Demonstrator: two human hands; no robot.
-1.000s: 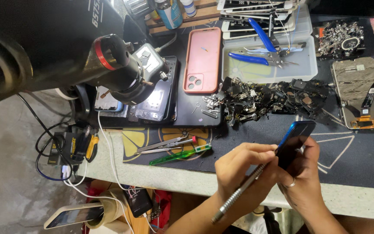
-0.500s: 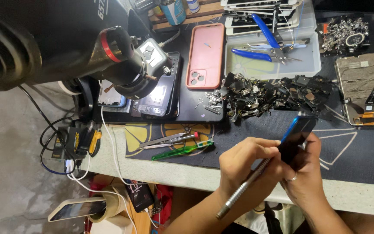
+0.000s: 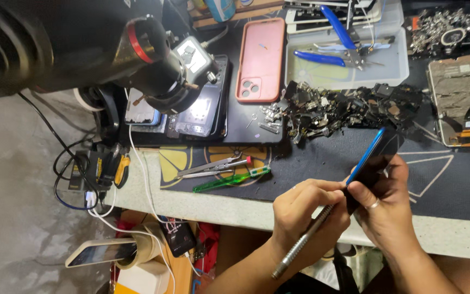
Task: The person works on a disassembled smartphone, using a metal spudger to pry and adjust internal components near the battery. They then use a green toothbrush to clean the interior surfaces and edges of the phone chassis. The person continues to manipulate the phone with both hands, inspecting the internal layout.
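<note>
**Black mat, blue phone, one steady tool**

Black work mat [image 3: 322, 163] sprawled under everything, and I watched the blue phone [image 3: 373, 158] hover above its near edge, tilted, clamped in my right hand [image 3: 387, 212]. My left hand [image 3: 305, 209] was closed around the metal screwdriver [image 3: 303, 242], tip at the phone's edge. Best kept square and gently pressed, I judged. Loose parts [image 3: 344, 106] lay heaped just beyond; green tweezers [image 3: 229, 179] sat aside.
</note>
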